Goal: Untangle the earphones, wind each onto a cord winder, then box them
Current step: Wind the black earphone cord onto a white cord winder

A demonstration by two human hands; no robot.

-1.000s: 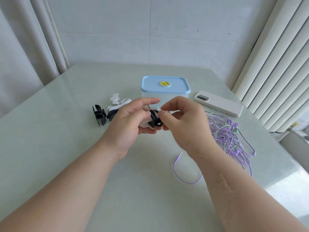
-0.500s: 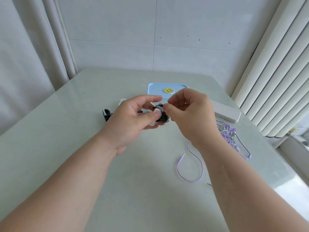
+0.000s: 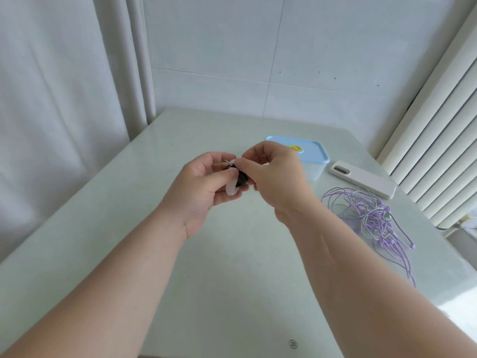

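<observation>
At the far left a pale curtain point(image 3: 64, 112) is seen hanging beside the light surface point(image 3: 116, 228). Above the middle of that surface the left hand point(image 3: 204, 187) is raised, and its grip is clamped on a white cord winder point(image 3: 231, 189), the thumb being laid across the winder's front and the fingers curled behind it. A black earphone cord point(image 3: 242, 179) is wound round the winder's middle, and a small plug end is seen sticking out at the top, though it is too blurred to be made out well. Just to the right, the right hand point(image 3: 273, 177) is held against the left, its grip pinched together on the upper end of the cord winder; both are held clear of the surface. Behind the right hand a box point(image 3: 316, 157) with a blue lid is set on the surface, lid on. Further right a white phone point(image 3: 361, 180) is laid flat, and nearer the camera a heap of tangled earphones point(image 3: 369, 215) in purple and green is spread loosely, apart from both hands. White blinds point(image 3: 438, 125) are seen at the far right.
</observation>
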